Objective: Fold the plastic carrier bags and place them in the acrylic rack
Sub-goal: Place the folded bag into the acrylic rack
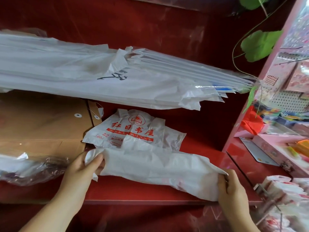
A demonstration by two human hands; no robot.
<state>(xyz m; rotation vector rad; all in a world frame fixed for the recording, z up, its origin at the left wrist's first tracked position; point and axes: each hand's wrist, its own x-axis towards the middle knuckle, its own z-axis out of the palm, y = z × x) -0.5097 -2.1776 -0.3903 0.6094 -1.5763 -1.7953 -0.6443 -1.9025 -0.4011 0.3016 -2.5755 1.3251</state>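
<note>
Plastic carrier bag (pixel 158 166), folded long on the red counter (pixel 133 190) at lower centre, is pinched at either end by left hand (pixel 83 169) and right hand (pixel 232 188).

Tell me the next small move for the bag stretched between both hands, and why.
Probably bring the left hand across to the right hand, folding the white bag in half. Each hand pinches one end, and the bag lies stretched long and narrow over the red shelf, far longer than what look like compact folded bags at lower right.
</note>
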